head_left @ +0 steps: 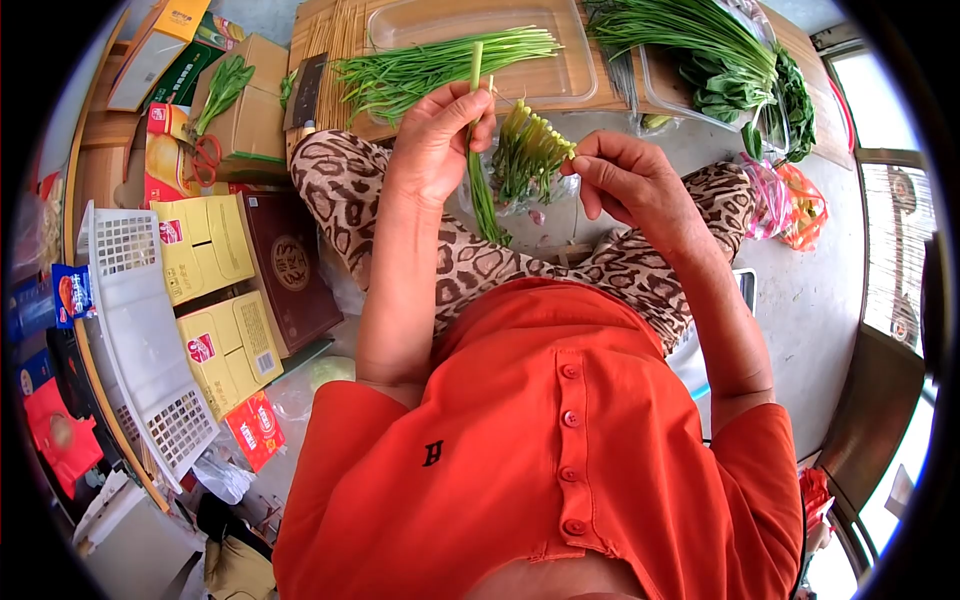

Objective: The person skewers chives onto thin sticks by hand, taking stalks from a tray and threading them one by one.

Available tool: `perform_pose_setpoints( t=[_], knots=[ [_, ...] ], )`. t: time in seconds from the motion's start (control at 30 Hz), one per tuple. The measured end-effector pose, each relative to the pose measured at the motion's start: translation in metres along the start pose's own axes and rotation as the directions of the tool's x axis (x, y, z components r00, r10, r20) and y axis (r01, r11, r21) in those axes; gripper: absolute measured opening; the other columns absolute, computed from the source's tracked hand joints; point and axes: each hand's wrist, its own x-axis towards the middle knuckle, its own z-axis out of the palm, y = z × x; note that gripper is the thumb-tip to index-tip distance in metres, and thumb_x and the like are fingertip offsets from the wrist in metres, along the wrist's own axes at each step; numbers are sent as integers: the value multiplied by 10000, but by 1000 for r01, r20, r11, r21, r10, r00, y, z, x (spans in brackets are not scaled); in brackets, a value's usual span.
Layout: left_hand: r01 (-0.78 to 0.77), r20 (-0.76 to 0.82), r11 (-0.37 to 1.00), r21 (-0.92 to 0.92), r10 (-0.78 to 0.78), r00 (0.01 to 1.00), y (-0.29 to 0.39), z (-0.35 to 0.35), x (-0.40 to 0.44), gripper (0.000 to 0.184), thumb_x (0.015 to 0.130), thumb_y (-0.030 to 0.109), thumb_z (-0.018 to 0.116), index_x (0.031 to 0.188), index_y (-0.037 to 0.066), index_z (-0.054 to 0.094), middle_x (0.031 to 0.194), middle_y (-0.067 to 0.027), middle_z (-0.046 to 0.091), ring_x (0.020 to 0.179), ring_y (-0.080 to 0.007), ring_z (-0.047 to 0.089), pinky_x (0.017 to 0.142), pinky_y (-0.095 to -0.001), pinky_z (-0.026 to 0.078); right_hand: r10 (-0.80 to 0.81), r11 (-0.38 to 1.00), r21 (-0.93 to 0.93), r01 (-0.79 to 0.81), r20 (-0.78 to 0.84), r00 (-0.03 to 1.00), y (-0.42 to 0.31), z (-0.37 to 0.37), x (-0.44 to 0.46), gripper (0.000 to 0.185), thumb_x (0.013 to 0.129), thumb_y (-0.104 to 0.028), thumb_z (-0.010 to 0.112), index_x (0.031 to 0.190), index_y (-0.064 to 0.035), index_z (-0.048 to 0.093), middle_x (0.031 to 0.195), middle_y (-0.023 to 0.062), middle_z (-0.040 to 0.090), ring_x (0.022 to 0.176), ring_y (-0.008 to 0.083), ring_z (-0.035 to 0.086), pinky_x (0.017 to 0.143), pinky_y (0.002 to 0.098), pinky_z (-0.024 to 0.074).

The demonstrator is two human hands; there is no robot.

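My left hand (435,135) is closed around a small bunch of garlic chives (477,62), whose cut ends stick up above the fingers and whose leaves hang down below. Between the hands runs a slanting row of chive pieces (530,150), bunched side by side along what looks like a thin skewer, mostly hidden by them. At the row's right end, my right hand (625,175) pinches with thumb and fingers. A pile of long chives (430,70) lies just beyond my left hand, partly over a clear plastic tray (580,60).
Bamboo sticks (335,30) and a dark-bladed knife (305,92) lie on the board's left. Thin metal skewers (620,80) and leafy greens (735,85) are at the right. Red scissors (205,160), yellow boxes (205,250) and a white plastic basket (145,330) stand at my left.
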Motion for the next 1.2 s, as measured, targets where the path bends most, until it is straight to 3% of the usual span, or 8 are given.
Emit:
perform_pose_setpoints(
  t=[0.07,0.13,0.23,0.47,0.6,0.67,0.9,1.2],
  knots=[
    [15,8,1000,6,-15,1000,1,-2,0,123,836,119,672,936,54,638,799,-26,601,620,-103,492,537,-237,367,10,1000,0,-10,13,1000,2,-1,2,171,958,-174,506,930,-29,591,584,6,569,450,17,374,426,180,257],
    [22,15,1000,5,-22,1000,1,-2,0,125,836,120,672,936,53,638,796,-24,601,620,-103,492,537,-237,367,-132,983,-132,130,-4,991,10,1,5,160,955,-161,509,921,-28,592,586,6,570,471,18,398,444,180,275],
    [31,29,999,10,-31,999,3,-2,0,127,835,123,675,934,53,638,791,-24,601,620,-103,493,536,-236,368,-6,1000,-25,6,22,1000,-1,0,1,151,954,-150,508,913,-31,591,585,5,570,494,19,426,464,180,294],
    [62,39,992,113,-67,997,5,-3,-2,135,833,127,679,930,40,641,801,-20,609,629,-98,504,537,-231,373,-86,985,-152,83,-11,996,2,0,2,161,955,-153,504,930,-23,594,586,7,571,490,19,428,455,177,289],
    [76,69,995,59,-80,994,-2,4,-2,149,839,139,679,936,32,643,804,-22,612,645,-95,513,552,-228,378,-20,1000,4,20,20,1000,-3,1,2,169,958,-160,498,934,-24,595,587,8,566,474,18,409,444,175,279],
    [5,-60,993,120,3,998,-4,12,-4,203,849,145,672,1000,12,644,806,-26,614,657,-90,516,572,-225,383,-29,1000,-2,29,15,999,-2,0,2,169,959,-162,497,934,-26,595,588,6,564,469,18,402,442,175,277],
    [-239,-141,856,458,335,932,0,15,-2,406,971,314,497,1196,-15,579,764,10,581,598,-58,442,539,-209,352,-21,999,-38,20,-28,999,4,-6,1,171,959,-166,501,929,-25,592,591,-3,555,468,16,380,438,176,266],
    [-328,-106,805,494,431,896,-10,21,4,248,923,144,581,1134,21,627,791,-8,626,592,-61,500,516,-206,383,-69,997,-30,68,-59,996,-2,-2,-2,184,972,-165,482,958,-30,607,585,-17,524,447,2,316,415,168,222]
  ],
)
